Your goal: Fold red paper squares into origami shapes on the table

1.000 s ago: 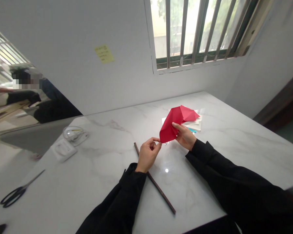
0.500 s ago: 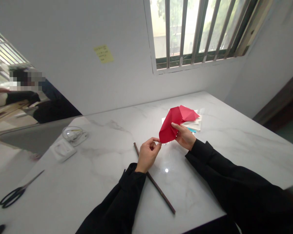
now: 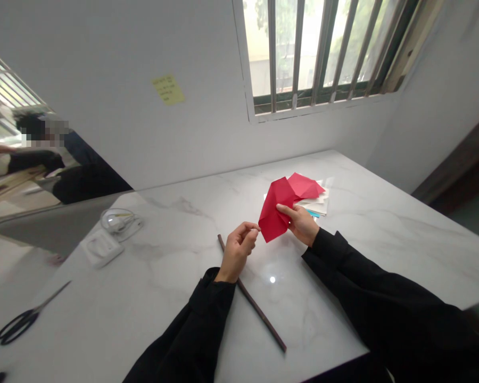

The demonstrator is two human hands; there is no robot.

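A piece of red paper (image 3: pixel 272 215) with creases is held up over the table, pinched between the thumb and fingers of my right hand (image 3: pixel 301 222). My left hand (image 3: pixel 239 249) is closed in a pinch at the paper's left corner, its fingertips touching or just beside the edge. Behind the held sheet lie more red paper pieces (image 3: pixel 306 186) on top of white sheets (image 3: pixel 319 206). Under my left wrist a thin dark brown stick (image 3: pixel 261 314) rests slantwise on the marble-patterned table (image 3: pixel 323 319).
Black-handled scissors (image 3: pixel 24 322) lie at the left. A white charger box (image 3: pixel 101 249) and a coiled white cable (image 3: pixel 122 222) sit near the table's left back. A barred window (image 3: pixel 315 58) and a yellow note (image 3: pixel 168 89) are on the wall. Another person (image 3: pixel 80 159) sits beyond the partition.
The lower corner of the red paper has turned downward and now shows as a flat point. My left hand has shifted slightly to the left.
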